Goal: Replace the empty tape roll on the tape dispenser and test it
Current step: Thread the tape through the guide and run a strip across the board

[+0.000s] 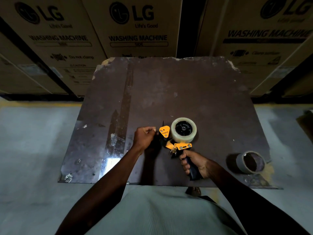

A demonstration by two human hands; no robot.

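Note:
An orange and black tape dispenser (176,143) stands over a dark worn board (169,92), with a full clear tape roll (183,130) mounted on its hub. My right hand (194,162) grips the dispenser's dark handle from below. My left hand (144,135) sits just left of the orange front plate, fingers curled and pinched together at the dispenser's mouth; whether tape is between them is too small to tell. An empty cardboard core (251,162) lies on its side at the board's right near corner.
Tall cardboard washing machine boxes (135,26) stand along the far edge of the board. Grey concrete floor (33,141) lies on both sides. Shiny old tape strips (116,133) run along the board's left part.

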